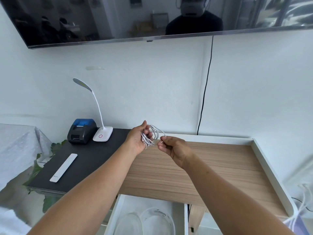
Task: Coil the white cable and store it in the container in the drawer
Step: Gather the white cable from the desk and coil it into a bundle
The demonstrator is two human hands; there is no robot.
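Observation:
The white cable [155, 133] is gathered into several loose loops above the wooden desktop. My left hand [139, 139] grips the bundle of loops, palm turned up. My right hand [172, 147] pinches one free end of the cable just to the right of the bundle. Below, at the bottom of the view, the white drawer [186, 217] stands pulled out. Inside it lies a round clear container [166, 216] with a clear lid [128, 223] beside it on the left.
A wooden desktop [220, 167] with a raised white rim spreads under my hands. On a black surface [94, 160] to the left stand a small black-and-blue printer [82, 131], a white desk lamp [101, 133] and a white remote [64, 167]. A wall-mounted screen [152, 17] hangs above, a black cord [205, 85] running down.

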